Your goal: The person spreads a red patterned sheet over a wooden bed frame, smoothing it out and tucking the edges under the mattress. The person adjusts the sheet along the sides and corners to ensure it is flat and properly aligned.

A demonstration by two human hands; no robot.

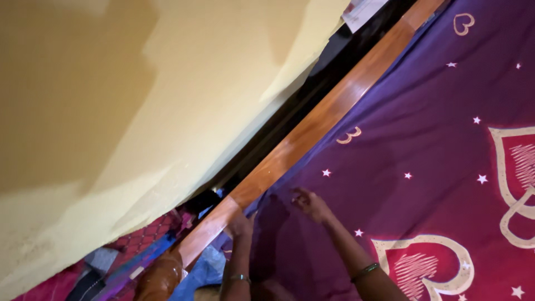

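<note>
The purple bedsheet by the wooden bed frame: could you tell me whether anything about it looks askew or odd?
The purple bedsheet lies mostly smooth, but its edge near the left hand and the wooden bed frame is bunched and untucked. The right hand rests flat on it. Nothing looks torn or spilled.

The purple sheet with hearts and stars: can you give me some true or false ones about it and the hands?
1. The bed sheet is purple with cream stars and red hearts. True.
2. Both hands are lifted high off the bed. False: the right hand lies spread on the sheet, and the left hand is at its edge by the wooden bed rail.
3. Each wrist wears a bangle. True.
4. The wall is bright blue. False: it is pale yellow.
5. The right hand grips a pillow. False: its fingers are open on the cloth, holding nothing.
</note>
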